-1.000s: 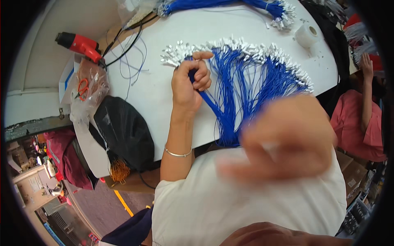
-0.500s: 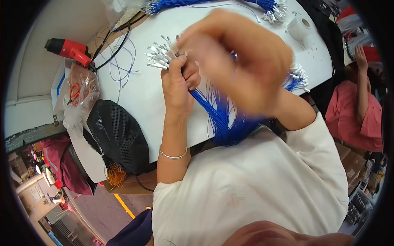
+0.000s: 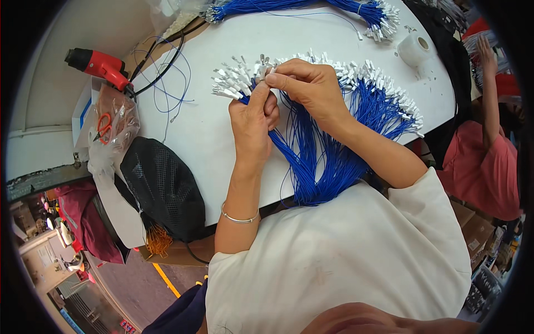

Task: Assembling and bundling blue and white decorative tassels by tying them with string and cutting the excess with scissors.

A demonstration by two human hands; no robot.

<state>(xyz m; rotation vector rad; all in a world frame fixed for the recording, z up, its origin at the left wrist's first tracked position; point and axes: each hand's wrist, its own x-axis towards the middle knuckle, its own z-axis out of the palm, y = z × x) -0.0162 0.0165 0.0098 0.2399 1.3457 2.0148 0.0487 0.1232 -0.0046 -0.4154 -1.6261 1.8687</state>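
My left hand is closed round a bundle of blue wires whose white-sleeved ends fan out above the fist. My right hand meets it at the top, thumb and forefinger pinched on a white connector at the edge of the bundle. To the right, a wide spread of more blue wires with white ends lies on the white table. Those wires hang over the table edge against my shirt.
A red heat gun and a plastic bag with orange scissors lie at the left. Nearby sits a black mesh bag. Farther back are another tied blue wire bundle and a white roll. A person in pink is at the right.
My right hand, blurred and raised over the wires before, has come down and left to the bundle's top. It now pinches beside my left thumb, leaving the wire spread in view.
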